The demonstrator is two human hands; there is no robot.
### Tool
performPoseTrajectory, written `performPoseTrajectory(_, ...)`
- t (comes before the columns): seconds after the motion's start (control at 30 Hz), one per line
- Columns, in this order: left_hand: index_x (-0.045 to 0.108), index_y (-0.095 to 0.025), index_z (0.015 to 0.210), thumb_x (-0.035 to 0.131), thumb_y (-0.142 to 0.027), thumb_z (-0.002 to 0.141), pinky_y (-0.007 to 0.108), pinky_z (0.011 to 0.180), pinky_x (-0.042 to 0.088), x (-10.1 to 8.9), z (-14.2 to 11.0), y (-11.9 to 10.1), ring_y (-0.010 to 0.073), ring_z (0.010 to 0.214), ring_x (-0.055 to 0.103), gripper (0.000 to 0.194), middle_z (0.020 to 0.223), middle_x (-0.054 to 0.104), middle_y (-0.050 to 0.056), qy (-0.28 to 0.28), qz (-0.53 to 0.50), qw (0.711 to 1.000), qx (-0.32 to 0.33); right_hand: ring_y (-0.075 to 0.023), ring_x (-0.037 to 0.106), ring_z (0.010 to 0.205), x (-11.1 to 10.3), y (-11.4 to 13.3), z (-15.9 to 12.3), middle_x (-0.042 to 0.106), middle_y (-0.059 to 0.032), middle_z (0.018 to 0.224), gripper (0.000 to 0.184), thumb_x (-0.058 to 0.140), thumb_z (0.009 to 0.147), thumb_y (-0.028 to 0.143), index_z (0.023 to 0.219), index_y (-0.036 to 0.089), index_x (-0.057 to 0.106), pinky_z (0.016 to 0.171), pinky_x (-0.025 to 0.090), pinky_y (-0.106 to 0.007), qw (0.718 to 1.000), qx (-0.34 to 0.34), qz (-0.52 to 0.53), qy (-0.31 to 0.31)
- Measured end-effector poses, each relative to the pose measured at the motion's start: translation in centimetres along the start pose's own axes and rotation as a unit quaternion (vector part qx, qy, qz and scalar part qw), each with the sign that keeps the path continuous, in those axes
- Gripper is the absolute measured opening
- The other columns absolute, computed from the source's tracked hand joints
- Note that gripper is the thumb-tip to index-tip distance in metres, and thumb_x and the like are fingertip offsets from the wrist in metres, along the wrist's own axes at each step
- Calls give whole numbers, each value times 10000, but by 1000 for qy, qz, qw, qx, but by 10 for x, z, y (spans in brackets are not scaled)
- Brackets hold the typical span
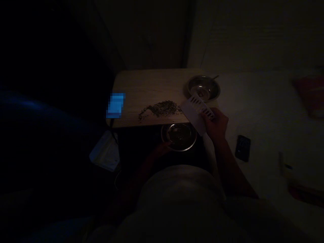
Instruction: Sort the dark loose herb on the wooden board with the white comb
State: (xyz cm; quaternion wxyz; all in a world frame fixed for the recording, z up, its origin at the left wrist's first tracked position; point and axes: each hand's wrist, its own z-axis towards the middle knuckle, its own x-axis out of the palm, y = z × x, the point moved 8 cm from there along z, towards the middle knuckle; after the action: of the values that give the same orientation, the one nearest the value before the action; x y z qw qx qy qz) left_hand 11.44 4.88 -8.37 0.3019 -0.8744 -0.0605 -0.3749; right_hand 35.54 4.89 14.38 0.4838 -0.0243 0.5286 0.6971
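In dim light, my right hand [218,125] grips a flat white slotted plastic scraper [194,116] by its slotted side, over the right front part of a small wooden table [149,81]. To the left of the scraper lies a loose pile of small dark bits [164,108], perhaps seeds or dried leaves. Below the table's front edge, my left hand [164,147] holds a shiny metal bowl [181,149] by its left rim. Dark contents show inside it, too dim to identify. Most of my left hand's fingers are hidden by the bowl and the dark.
A second metal bowl [215,88] with a utensil handle stands at the table's back right corner. A blurred-out blue screen [115,105] is at the left edge. A pale container [106,152] sits lower left. A dark phone-like object [243,148] lies on the pale surface at right.
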Motion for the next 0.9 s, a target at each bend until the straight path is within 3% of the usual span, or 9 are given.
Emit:
performPoseTrajectory(0.27,676,-160,1145,737,-138,698,485,1162,298,0,3,2,327,1299,508,451,1111,741,86,26,0,1000,-2,-185,621,670,3,0,-1,707,-27,762,253,639,784,397,888,176,707,617,469,-287,1000,-6,-8,29)
performPoseTrajectory(0.43,692,-163,1093,754,-145,685,505,1154,302,-7,5,4,333,1264,544,413,1078,751,80,2,8,1000,-3,-186,627,677,2,0,-2,711,-28,773,237,651,778,383,884,179,709,630,473,-294,1000,-4,2,20)
performPoseTrajectory(0.67,691,-155,1113,746,-107,671,534,1153,282,3,0,-2,345,1255,551,448,1023,762,91,19,-9,1000,6,-189,631,673,4,2,-1,712,-31,767,238,645,777,382,879,177,711,615,470,-292,999,-5,-3,37)
performPoseTrajectory(0.9,718,-169,1028,751,-80,648,527,1143,305,5,-2,-2,350,1265,541,392,997,768,73,-8,-9,1000,-2,-170,607,658,2,1,-2,698,-17,748,240,657,768,392,858,175,706,613,474,-283,999,9,25,25)
